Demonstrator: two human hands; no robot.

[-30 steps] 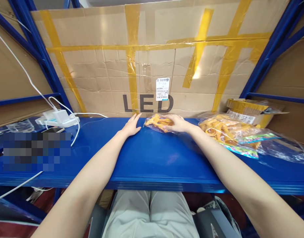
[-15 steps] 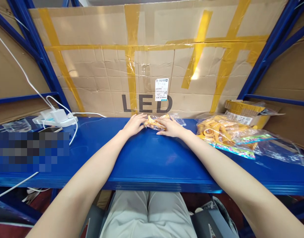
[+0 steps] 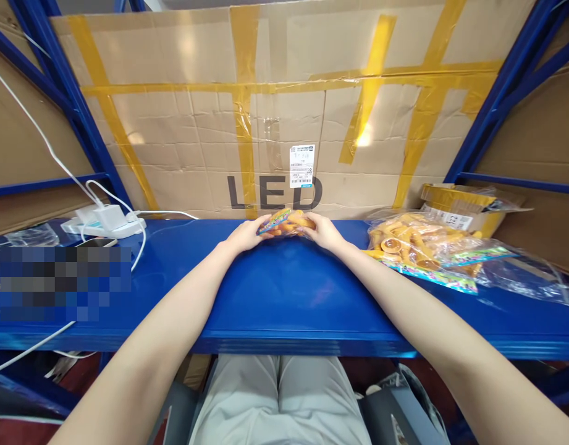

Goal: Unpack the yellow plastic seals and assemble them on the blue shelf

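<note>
A small clear bag of orange toy pieces (image 3: 284, 222) is held between both my hands at the back middle of the blue shelf (image 3: 284, 290). My left hand (image 3: 244, 235) grips its left end with fingers curled round it. On the bag's right end my right hand (image 3: 324, 231) is closed. The bag is lifted a little off the shelf, just in front of the taped cardboard box marked LED (image 3: 284, 111).
A larger pile of bagged orange toy pieces (image 3: 418, 250) lies at the right, with a taped carton (image 3: 460, 204) behind it and loose clear plastic (image 3: 529, 275). A white power strip with chargers and cables (image 3: 105, 222) sits at the left. Blue rack posts stand at both sides.
My right hand slid the small bag leftward to my left hand. Both hands, flat a second ago, have closed on the bag's ends and raised it slightly.
</note>
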